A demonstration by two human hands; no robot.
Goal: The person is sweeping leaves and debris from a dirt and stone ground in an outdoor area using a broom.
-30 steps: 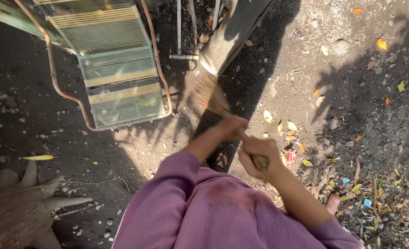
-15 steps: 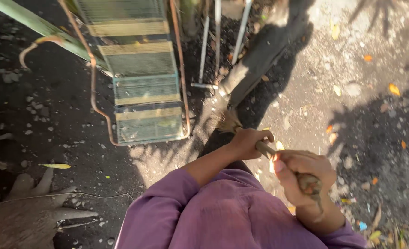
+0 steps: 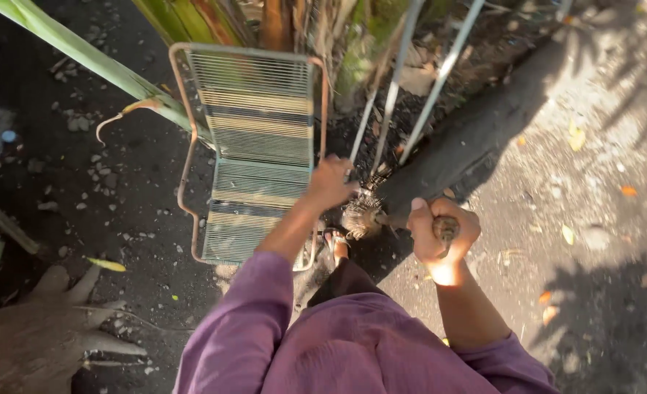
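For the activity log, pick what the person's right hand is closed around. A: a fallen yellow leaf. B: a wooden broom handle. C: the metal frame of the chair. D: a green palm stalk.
B: the right hand is fisted around the wooden handle of a broom whose bristle head lies on the ground, well apart from the chair.
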